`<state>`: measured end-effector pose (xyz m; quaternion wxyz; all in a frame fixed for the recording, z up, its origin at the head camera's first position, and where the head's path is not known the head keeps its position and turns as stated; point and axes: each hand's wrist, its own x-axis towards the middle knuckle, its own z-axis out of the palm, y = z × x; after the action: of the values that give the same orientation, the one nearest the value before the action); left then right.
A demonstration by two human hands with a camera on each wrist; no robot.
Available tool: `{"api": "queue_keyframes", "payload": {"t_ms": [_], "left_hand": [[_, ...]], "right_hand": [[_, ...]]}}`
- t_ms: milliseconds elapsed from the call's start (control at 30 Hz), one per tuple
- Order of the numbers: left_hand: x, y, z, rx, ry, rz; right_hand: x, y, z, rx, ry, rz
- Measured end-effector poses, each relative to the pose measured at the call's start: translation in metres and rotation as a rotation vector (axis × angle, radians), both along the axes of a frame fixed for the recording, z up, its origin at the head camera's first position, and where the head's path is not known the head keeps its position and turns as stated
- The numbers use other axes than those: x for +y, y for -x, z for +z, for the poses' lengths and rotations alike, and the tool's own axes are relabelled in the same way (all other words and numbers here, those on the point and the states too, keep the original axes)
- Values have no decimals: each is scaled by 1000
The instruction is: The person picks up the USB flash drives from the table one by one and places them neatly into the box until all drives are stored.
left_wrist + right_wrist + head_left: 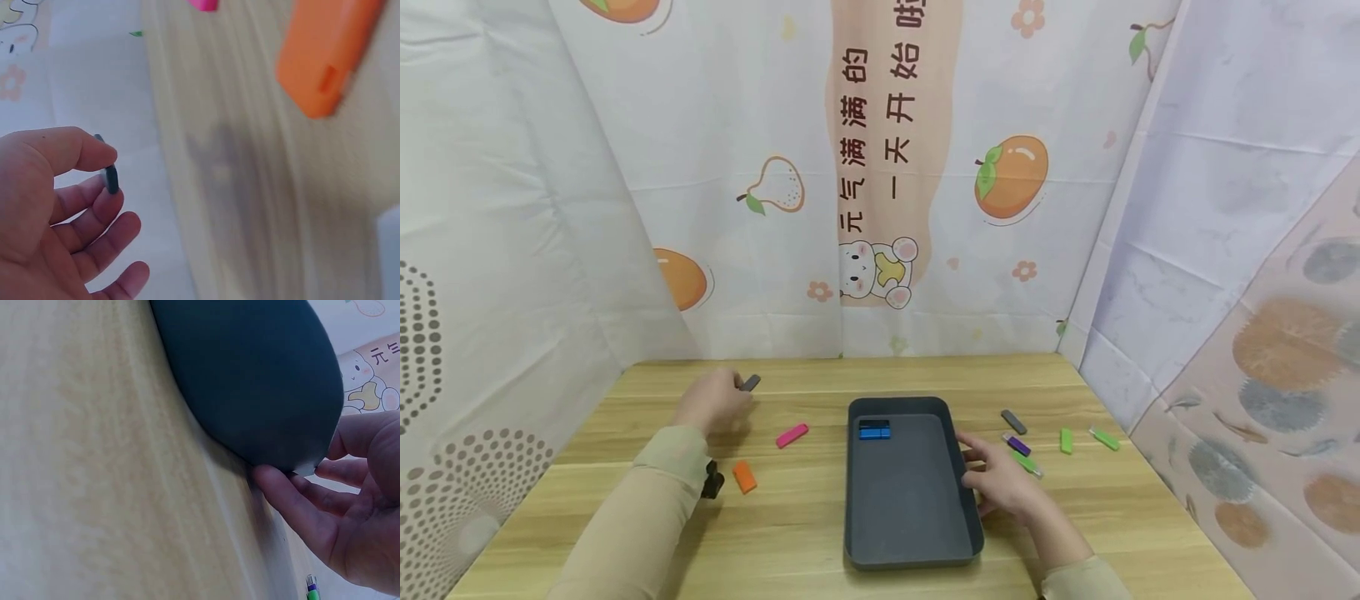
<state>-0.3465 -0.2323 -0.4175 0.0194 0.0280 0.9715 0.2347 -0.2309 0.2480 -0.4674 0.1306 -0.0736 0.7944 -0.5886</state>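
My left hand [715, 398] pinches a dark grey USB stick [750, 382] between thumb and fingers, raised over the far left of the table. In the left wrist view the stick [111, 178] appears edge-on, its other fingers loosely bent. My right hand [1000, 475] rests its fingertips against the right wall of a dark grey tray [913, 508]. The right wrist view shows the thumb [294, 503] low on the tray's outer side. A black USB stick [874, 424] and a blue one [874, 434] lie side by side in the tray's far left corner.
Left of the tray lie a pink USB stick [792, 435] and an orange one [745, 477]. To its right are a grey stick [1013, 422], a purple one [1018, 446] and several green ones [1066, 441]. Printed curtains [760, 275] enclose the wooden table [790, 525].
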Motion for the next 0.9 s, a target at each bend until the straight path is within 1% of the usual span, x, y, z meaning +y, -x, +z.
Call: {"api": "queue_keyframes", "payload": {"t_ms": [133,333,467,633,900], "left_hand": [[5,4,8,91,8,-25],[16,5,18,179,-4,-46],[23,2,24,214,-11,-54],[34,-1,30,250,-28,-76],[54,-7,36,306,-41,-119]], "right_hand": [[0,-1,1,-2,0,-5],[0,0,0,2,4,1],[0,0,-2,7,5,14],[-1,0,-2,5,3,1],[0,0,-1,-9,14,-3]]}}
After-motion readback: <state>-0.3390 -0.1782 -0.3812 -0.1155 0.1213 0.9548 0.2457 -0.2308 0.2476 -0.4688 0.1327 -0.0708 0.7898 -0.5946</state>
